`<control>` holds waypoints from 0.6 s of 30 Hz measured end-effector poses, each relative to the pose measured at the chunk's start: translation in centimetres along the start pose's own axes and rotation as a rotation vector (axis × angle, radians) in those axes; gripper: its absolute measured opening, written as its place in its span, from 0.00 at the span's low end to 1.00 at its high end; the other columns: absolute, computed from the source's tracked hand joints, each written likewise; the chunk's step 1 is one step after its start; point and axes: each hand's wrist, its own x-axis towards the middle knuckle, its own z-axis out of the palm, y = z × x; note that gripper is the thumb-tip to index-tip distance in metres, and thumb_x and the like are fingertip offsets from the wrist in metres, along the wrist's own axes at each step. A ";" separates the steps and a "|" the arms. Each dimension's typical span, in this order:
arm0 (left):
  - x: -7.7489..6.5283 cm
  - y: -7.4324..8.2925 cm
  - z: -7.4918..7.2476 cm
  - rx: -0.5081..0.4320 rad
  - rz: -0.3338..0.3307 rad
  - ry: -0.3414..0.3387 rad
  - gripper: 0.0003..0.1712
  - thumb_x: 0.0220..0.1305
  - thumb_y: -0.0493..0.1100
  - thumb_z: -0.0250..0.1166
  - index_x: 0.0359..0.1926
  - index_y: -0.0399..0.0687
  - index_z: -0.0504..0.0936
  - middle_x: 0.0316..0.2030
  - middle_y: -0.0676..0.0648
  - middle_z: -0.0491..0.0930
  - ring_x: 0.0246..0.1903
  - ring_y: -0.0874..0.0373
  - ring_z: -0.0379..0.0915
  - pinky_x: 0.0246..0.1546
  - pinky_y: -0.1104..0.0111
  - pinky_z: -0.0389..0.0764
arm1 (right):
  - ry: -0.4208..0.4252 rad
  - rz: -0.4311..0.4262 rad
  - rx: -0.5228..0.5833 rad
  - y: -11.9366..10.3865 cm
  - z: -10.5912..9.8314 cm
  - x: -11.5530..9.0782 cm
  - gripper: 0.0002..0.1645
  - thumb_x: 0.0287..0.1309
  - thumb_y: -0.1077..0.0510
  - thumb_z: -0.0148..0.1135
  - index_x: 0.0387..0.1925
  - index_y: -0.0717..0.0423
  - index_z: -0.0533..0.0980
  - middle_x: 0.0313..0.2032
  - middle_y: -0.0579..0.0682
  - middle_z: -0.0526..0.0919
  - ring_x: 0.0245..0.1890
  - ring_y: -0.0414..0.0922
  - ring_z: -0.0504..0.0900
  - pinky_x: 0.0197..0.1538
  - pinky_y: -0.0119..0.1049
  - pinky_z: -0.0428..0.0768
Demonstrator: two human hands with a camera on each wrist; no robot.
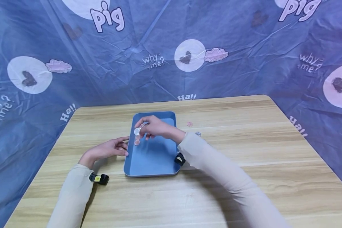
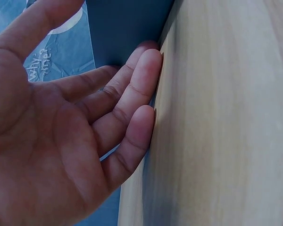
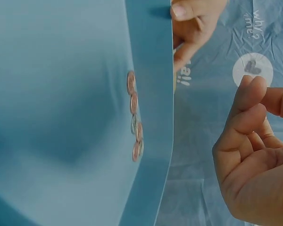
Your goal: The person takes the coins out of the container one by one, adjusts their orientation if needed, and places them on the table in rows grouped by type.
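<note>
Over the far left part of a blue tray, my right hand is bent down, thumb and index finger brought together. A round silver coin shows between their tips in the head view; fingers hide it in the right wrist view. Along the tray's left wall, copper coins and silver coins form a row, some overlapping. My left hand stands on the table beside that wall, fingers loosely bent, fingertips right at the tray's outer side.
Right of the tray, a copper coin and a silver coin lie on the wooden table, partly beside my right sleeve. A blue printed cloth hangs behind the table. Black wrist straps sit on both sleeves.
</note>
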 end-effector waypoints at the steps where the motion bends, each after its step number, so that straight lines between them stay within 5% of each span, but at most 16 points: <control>1: 0.0 0.0 0.0 -0.004 0.002 0.000 0.49 0.64 0.43 0.64 0.74 0.32 0.43 0.48 0.38 0.74 0.41 0.63 0.76 0.47 0.75 0.74 | 0.006 0.001 -0.005 0.0 -0.3 -0.1 0.17 0.61 0.64 0.54 0.51 0.55 0.76 0.30 0.54 0.83 0.22 0.46 0.79 0.24 0.31 0.71; 18: 0.1 -0.1 0.0 -0.030 0.000 0.010 0.51 0.62 0.42 0.66 0.74 0.32 0.43 0.49 0.37 0.73 0.41 0.64 0.76 0.47 0.76 0.74 | 0.063 0.042 -0.004 1.1 -4.6 -1.3 0.21 0.59 0.65 0.55 0.55 0.57 0.74 0.34 0.56 0.84 0.22 0.44 0.78 0.26 0.30 0.73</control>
